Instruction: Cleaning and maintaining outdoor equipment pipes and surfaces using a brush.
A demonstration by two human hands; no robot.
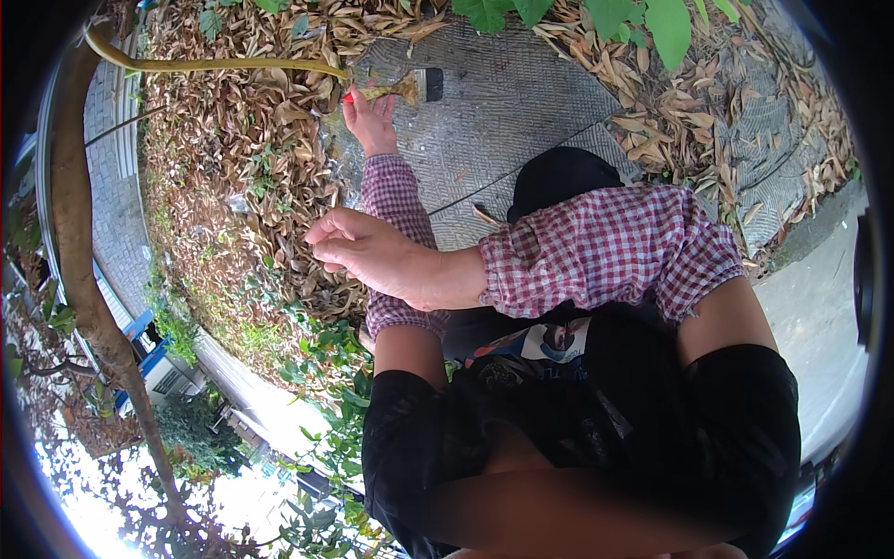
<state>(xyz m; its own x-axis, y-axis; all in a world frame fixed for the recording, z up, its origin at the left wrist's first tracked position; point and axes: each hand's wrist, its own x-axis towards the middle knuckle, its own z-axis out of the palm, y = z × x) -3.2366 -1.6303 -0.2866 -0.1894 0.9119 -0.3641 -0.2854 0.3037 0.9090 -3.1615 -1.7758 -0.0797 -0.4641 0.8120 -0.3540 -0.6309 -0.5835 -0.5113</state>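
My left hand reaches far forward at the upper middle, its fingers closed near the red-tipped end of a flat paintbrush. The brush has a yellowish handle and a dark, wide head that points right, over grey paving. Nearer to me, my right hand crosses over my left forearm. Its fingers are curled inward above brown leaves, and what they hold, if anything, is hidden. Both forearms wear red-and-white checked sleeve covers.
Dry leaves cover the ground at left, with more at the upper right. A yellowish curved stem runs toward my left hand. A tree trunk stands at far left. Green leaves hang at the top. A dark round object sits beyond my right sleeve.
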